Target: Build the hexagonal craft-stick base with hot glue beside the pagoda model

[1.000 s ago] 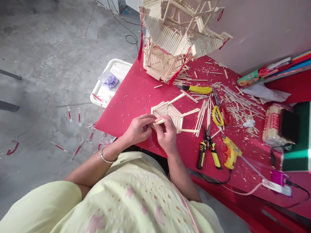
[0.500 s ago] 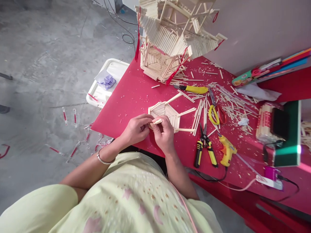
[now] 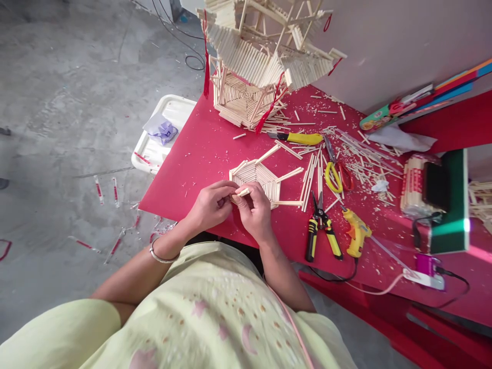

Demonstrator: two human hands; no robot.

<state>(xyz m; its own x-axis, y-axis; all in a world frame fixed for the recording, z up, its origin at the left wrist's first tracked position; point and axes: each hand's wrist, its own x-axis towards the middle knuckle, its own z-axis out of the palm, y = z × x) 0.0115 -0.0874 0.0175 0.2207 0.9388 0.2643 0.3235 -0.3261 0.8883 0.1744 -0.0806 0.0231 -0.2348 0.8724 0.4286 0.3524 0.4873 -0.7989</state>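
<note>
Between my hands is a short piece of pale wooden sticks (image 3: 243,192), mostly covered by my fingers. My left hand (image 3: 212,206) has its fingers closed at the left end of that piece. My right hand (image 3: 253,211) pinches it between thumb and forefinger, with a pale tip showing. Just beyond them, a flat polygonal panel of wooden sticks (image 3: 265,177) lies on the red table (image 3: 180,174), with stick posts pointing outward to the right. My hands hide its near edge.
A tall stick pagoda with red tassels (image 3: 249,61) stands at the back. Right of the panel lie a yellow utility knife (image 3: 303,138), scissors (image 3: 333,177), cutters (image 3: 313,238), a glue gun (image 3: 357,236) and scattered sticks. A white lid (image 3: 177,107) sits beyond the table's left edge.
The whole view has shifted slightly, with the table and its things sitting a little further left. Both hands keep nearly the same pose and hold on the stick piece.
</note>
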